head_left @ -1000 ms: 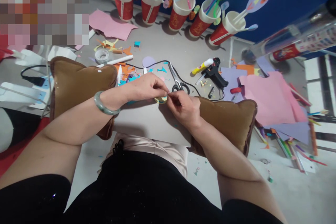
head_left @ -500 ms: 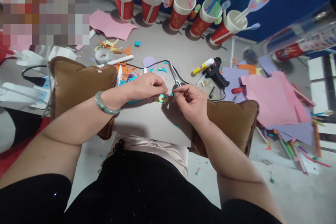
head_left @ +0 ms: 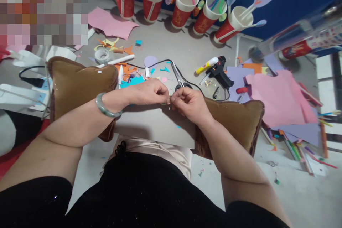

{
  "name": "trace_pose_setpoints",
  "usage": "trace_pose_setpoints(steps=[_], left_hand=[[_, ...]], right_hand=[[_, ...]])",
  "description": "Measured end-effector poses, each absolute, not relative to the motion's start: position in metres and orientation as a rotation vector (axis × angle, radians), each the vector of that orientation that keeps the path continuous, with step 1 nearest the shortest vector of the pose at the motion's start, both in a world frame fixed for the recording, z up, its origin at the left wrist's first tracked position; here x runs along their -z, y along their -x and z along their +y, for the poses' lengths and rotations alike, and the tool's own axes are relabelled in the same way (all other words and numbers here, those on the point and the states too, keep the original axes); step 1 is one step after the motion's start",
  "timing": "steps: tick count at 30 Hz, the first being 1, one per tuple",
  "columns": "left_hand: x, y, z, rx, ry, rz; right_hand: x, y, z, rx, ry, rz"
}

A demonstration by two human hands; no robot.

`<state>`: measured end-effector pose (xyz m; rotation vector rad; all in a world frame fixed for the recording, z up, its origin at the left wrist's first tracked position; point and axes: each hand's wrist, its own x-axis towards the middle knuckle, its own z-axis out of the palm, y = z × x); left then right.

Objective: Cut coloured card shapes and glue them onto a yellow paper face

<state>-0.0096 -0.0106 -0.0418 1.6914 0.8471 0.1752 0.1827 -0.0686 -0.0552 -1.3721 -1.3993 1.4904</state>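
Above the near edge of the table, my left hand (head_left: 151,92) and my right hand (head_left: 191,106) meet fingertip to fingertip. Both are closed in a pinch. Whatever they pinch is tiny and mostly covered by the fingers, so I cannot make it out. A sliver of something pinkish shows below the fingertips. Just beyond my right hand lies a pair of scissors (head_left: 179,76) with dark handles, its blades pointing away. Blue paper scraps (head_left: 133,82) lie beyond my left wrist, beside orange scraps (head_left: 123,69).
Two brown cushions (head_left: 82,85) (head_left: 235,121) lie under my forearms. A black glue gun (head_left: 223,73) rests to the right near a yellow glue stick (head_left: 205,66). Several red paper cups (head_left: 152,5) with paper faces line the back. Pink paper (head_left: 278,96) covers the right side.
My right hand has moved left and slightly up, so the fingertips of both hands now touch. The yellow round piece seen beneath them is now almost wholly hidden.
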Motion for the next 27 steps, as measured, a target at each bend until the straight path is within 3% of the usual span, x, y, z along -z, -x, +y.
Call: trace_pose_setpoints(steps=[27], left_hand=[[0.0402, 0.0080, -0.0147, -0.359, -1.422, 0.953]], right_hand=[[0.0555, -0.1870, -0.0653, -1.498, 1.349, -1.203]])
